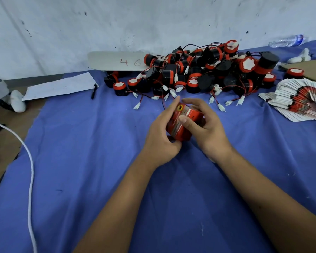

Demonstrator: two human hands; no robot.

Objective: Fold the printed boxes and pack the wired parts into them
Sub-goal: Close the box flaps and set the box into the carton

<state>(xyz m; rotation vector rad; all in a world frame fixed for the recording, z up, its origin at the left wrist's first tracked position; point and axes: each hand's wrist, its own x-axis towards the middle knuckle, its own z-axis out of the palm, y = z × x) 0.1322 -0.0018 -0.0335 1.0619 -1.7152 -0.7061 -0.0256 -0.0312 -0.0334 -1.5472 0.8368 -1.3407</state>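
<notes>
Bare forearms reach up from the bottom edge, over a blue cloth (91,161) spread on the bench, and meet at one red printed box (183,123), held just above the cloth near the middle.

Going left to right, the left hand (162,137) is curled round the box's left side, thumb low and fingers up along the far edge, a full grip. The right hand (206,128) is wrapped over the top and right side, its thumb pressed flat on the upper face. Neither grip is loose; both are closed on the box.

The box looks erected: red with a pale panel and a small yellow mark near the top. Whether a part is already inside, or the flaps are shut, cannot be told.

As to progress, much appears to be left. A large heap of wired parts (199,73), black and red drums with thin leads and white plugs, lies unpacked beyond the hands by the wall. At the right, a fanned stack of flat boxes (299,99) waits unfolded. No finished boxes can be seen.

At the far left, a white cable (30,161) and a paper sheet (62,86) with a pen (94,91) are noted.
</notes>
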